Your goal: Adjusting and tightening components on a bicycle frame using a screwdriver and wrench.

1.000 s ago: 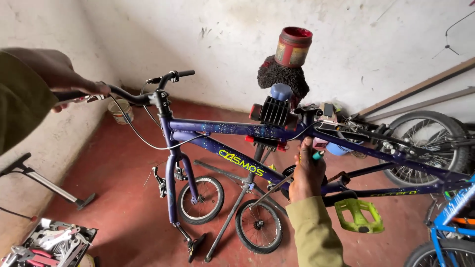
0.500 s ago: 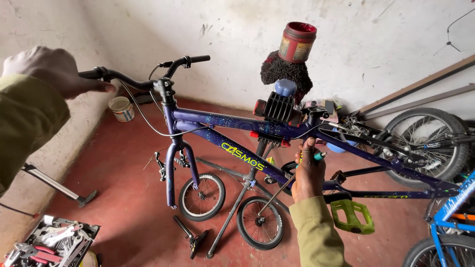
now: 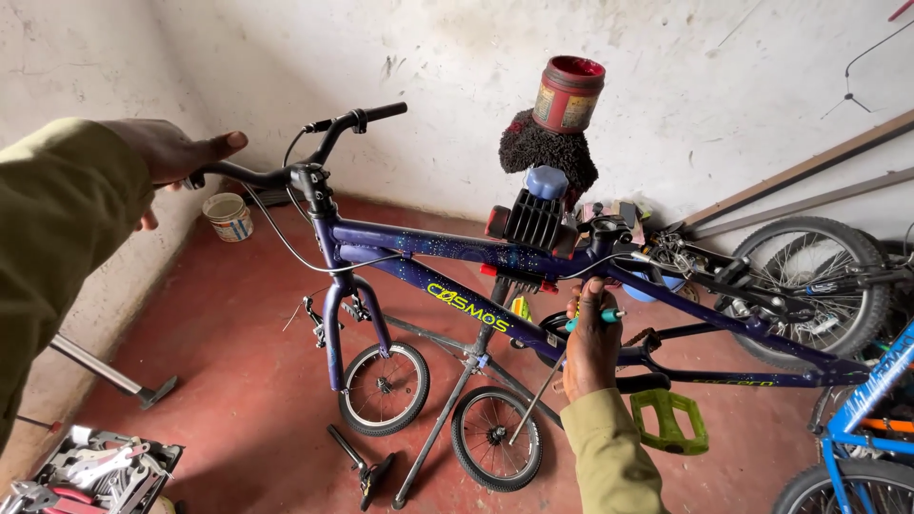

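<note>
A dark blue bicycle frame (image 3: pixel 447 249) hangs clamped in a repair stand (image 3: pixel 536 219), with no front wheel in its fork (image 3: pixel 335 324). My left hand (image 3: pixel 176 152) lies over the left end of the black handlebar (image 3: pixel 286 173), thumb stretched out and fingers curled down around the grip. My right hand (image 3: pixel 590 347) is under the frame's sloping tube near the clamp. It grips a screwdriver (image 3: pixel 598 317) with a teal handle, whose long shaft points down to the floor.
A red can (image 3: pixel 568 93) sits on a dark fuzzy cloth (image 3: pixel 547 152) atop the stand. Two small wheels (image 3: pixel 384 388) (image 3: pixel 495 438) stand on the red floor. Also here: a tin (image 3: pixel 229 217), a tool tray (image 3: pixel 95 471), a pump (image 3: pixel 109 371), a green pedal (image 3: pixel 671 421) and a blue bike (image 3: pixel 857 428).
My left hand has swung right and down with the handlebar end, and its thumb has lifted off. My right hand has stayed under the frame with the screwdriver.
</note>
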